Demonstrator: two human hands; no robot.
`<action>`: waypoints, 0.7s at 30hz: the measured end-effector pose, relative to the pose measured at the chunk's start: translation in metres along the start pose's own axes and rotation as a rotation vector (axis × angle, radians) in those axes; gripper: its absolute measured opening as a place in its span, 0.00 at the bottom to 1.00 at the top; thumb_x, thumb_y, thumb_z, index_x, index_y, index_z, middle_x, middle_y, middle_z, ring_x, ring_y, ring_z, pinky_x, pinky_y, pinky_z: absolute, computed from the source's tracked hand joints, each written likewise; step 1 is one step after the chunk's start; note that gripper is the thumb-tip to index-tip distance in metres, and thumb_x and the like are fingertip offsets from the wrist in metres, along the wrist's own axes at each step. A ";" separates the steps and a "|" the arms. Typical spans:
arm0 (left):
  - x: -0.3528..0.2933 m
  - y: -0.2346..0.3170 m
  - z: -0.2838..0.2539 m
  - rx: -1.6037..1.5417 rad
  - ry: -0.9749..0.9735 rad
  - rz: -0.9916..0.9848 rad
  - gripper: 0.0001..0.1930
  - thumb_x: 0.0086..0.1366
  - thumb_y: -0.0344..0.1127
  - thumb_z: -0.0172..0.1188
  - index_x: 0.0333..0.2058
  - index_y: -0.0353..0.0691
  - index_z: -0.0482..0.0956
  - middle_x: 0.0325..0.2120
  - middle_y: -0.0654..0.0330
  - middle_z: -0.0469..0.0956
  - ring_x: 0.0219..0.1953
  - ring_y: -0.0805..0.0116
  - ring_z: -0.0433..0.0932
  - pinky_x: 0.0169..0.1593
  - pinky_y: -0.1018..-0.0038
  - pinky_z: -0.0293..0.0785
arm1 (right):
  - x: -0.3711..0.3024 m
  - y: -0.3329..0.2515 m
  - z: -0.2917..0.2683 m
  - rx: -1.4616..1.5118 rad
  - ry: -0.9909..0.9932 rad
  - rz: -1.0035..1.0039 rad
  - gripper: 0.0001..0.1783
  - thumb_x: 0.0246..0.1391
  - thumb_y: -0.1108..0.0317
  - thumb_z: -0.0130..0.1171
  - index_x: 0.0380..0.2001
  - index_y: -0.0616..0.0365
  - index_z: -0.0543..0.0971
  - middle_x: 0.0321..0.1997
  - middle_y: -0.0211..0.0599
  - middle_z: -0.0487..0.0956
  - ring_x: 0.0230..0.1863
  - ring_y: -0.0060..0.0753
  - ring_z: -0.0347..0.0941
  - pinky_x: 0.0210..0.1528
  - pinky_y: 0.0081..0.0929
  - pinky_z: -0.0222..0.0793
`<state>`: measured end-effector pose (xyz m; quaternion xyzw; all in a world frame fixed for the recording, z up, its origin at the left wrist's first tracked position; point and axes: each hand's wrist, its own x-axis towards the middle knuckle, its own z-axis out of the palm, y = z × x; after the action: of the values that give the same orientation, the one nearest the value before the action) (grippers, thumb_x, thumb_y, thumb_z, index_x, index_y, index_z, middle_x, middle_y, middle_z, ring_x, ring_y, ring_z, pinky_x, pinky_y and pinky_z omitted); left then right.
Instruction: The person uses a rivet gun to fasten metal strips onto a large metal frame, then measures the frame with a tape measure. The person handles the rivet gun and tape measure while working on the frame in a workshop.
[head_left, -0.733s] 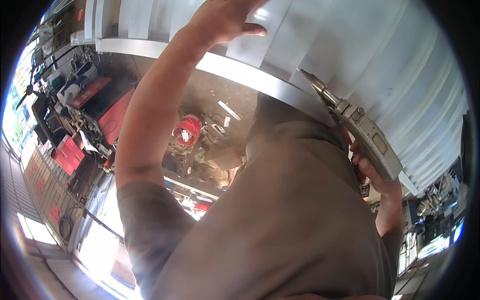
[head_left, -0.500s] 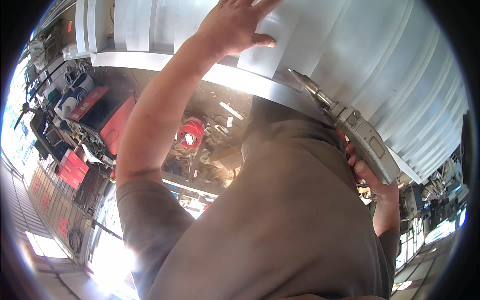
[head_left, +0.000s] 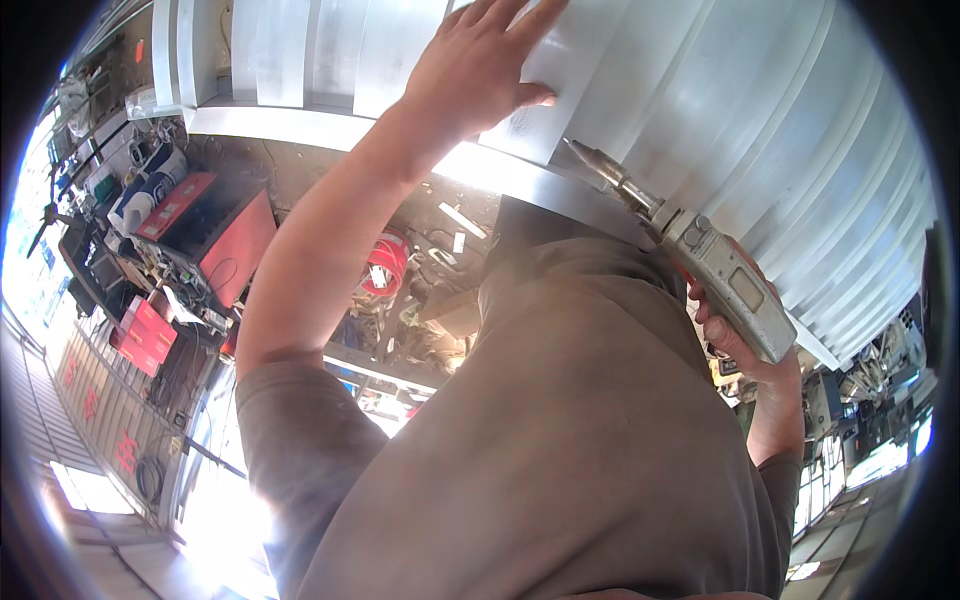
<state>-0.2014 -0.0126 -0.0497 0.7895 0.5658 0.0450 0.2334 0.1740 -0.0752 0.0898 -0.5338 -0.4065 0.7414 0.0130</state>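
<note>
My left hand (head_left: 480,75) is open on or just above a ribbed silver metal panel (head_left: 640,60), its fingers spread; whether the palm bears on the metal I cannot tell. In my right hand (head_left: 735,345) is a grey metal welding gun (head_left: 725,270) with a long pointed nozzle. The fingers wrap its grip, which the gun's body partly hides. Its tip points to the upper left, close to the panel's near edge strip (head_left: 515,180) and to the right of my left hand. Contact between tip and metal cannot be made out.
On the floor beyond my left arm lie a red reel (head_left: 388,265) and scattered scraps (head_left: 455,245). A red cabinet (head_left: 235,245) and red boxes (head_left: 145,335) stand farther left. Clutter and equipment (head_left: 870,375) line the right side.
The welding gun has shifted slightly left, its tip now a little nearer my left hand. My left hand has moved a little right and toward me, still spread.
</note>
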 end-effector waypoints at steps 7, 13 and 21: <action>-0.052 0.014 0.006 -0.440 -0.076 -0.669 0.23 0.65 0.48 0.68 0.55 0.45 0.79 0.39 0.55 0.86 0.42 0.53 0.85 0.48 0.63 0.79 | -0.003 0.003 -0.016 -0.035 -0.022 -0.003 0.52 0.53 0.44 0.76 0.71 0.63 0.66 0.42 0.35 0.83 0.40 0.23 0.78 0.43 0.26 0.76; -0.068 0.010 0.020 -0.655 0.012 -0.673 0.14 0.68 0.47 0.67 0.41 0.42 0.84 0.31 0.59 0.85 0.34 0.65 0.83 0.42 0.69 0.78 | -0.002 0.009 -0.026 -0.085 -0.073 -0.060 0.51 0.54 0.43 0.75 0.71 0.64 0.67 0.45 0.36 0.84 0.41 0.26 0.79 0.44 0.28 0.77; -0.072 0.009 0.024 -0.672 0.021 -0.676 0.14 0.67 0.45 0.68 0.39 0.40 0.84 0.30 0.62 0.84 0.33 0.69 0.81 0.40 0.71 0.77 | -0.004 0.018 -0.030 -0.049 -0.092 -0.139 0.52 0.53 0.43 0.75 0.71 0.63 0.67 0.45 0.35 0.84 0.41 0.26 0.79 0.45 0.28 0.76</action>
<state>-0.2111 -0.0886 -0.0534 0.4417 0.7474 0.1550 0.4714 0.2073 -0.0719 0.0788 -0.4698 -0.4609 0.7522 0.0327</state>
